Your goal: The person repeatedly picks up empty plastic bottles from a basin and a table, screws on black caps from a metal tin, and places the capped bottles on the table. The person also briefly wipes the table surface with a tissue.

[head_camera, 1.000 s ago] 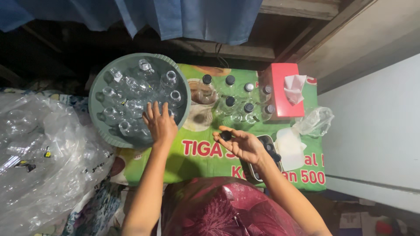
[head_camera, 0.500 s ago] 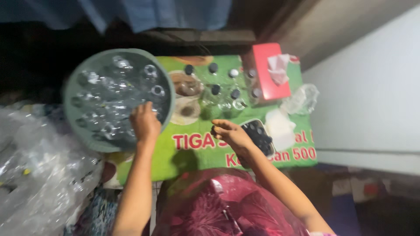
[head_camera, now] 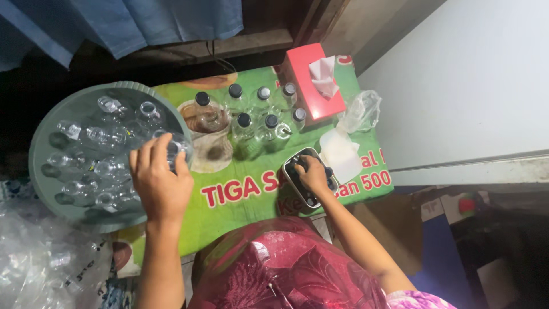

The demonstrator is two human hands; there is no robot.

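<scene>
Since a second ago: my right hand (head_camera: 313,174) has left the middle of the green mat and dropped onto the small tray of dark caps; my left hand (head_camera: 161,184) has stayed at the basin's right rim.
Green mat (head_camera: 240,197): printed table cover, running left to right under everything.
Basin (head_camera: 40,171): round grey-green tub overhanging the mat's left end, filled with clear little bottles lying every which way.
Tissue box (head_camera: 306,86): red, at the mat's far right corner, a tissue standing up out of it.
Capped bottles (head_camera: 254,120): clear, dark-capped, upright in two rows between basin and tissue box.
Cap tray (head_camera: 294,183): small rounded-square dish near the mat's front edge, just right of centre, directly under my right hand.
Bottle in hand (head_camera: 171,150): clear and uncapped, at the basin's right rim, just past my left fingertips; its long axis seems to run across, left to right, neck direction I cannot tell.
Left hand: fingers curled and clamped on that bottle, palm down.
Right hand: fingers bunched together down among the caps; whether they pinch one I cannot tell.
Key relation: caps lie to the right of the bottle, well apart; right hand is on them, left hand is the bottle's holder.
</scene>
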